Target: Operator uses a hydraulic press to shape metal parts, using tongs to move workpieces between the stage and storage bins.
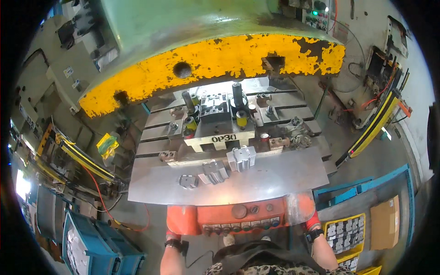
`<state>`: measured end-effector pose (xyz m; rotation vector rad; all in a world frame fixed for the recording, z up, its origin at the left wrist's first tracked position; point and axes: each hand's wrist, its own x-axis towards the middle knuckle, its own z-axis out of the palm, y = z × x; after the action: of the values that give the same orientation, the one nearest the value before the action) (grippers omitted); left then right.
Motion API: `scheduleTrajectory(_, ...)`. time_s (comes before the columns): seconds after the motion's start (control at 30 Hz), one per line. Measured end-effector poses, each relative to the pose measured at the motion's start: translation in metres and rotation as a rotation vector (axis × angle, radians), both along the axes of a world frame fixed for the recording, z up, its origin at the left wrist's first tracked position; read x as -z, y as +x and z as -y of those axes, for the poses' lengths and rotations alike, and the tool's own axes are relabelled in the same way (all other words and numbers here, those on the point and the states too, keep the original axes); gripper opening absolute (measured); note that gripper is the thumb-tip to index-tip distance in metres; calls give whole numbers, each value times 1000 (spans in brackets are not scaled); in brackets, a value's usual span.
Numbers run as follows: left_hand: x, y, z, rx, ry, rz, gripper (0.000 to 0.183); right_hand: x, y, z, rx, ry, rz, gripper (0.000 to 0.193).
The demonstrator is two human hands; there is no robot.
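Observation:
My left hand [173, 235], in a red glove, is at the left end of an orange control box [239, 212]. Only its wrist end shows; the box's rounded side cover hides the fingers. At the opposite end, my right hand [313, 221], also red-gloved, reaches behind the other cover, its fingers mostly hidden. Buttons and switches line the box. Beyond it, on a steel plate [151, 181], lie a small grey metal part [188, 182] and two stacks of grey metal parts, a left stack [213, 172] and a right stack [241, 158]. Behind them stands a die [215, 117] with dark posts.
A chipped yellow press ram [213, 57] spans above the die. Yellow-black guard posts stand left [87, 160] and right [373, 128]. A crumpled rag [299, 134] lies right of the die. A yellow crate [365, 223] of metal parts, cardboard [385, 223] and a blue bin [98, 247] flank me.

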<state>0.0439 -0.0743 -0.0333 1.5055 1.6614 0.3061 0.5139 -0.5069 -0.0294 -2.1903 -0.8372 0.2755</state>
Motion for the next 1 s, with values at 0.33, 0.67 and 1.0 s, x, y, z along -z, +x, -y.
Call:
scheduleTrajectory(0.33, -5, -17, 3, 34, -13, -34, 44, -57, -25, 12, 271, 186, -809, 27)
scheduleTrajectory(0.67, -2, 0, -4, 43, -22, -74, 47, -48, -18, -5, 275, 178, -647, 28)
scheduleTrajectory(1.0, -7, 4, -3, 76, -24, -106, 50, -38, -28, 2, 306, 239, -625, 30)
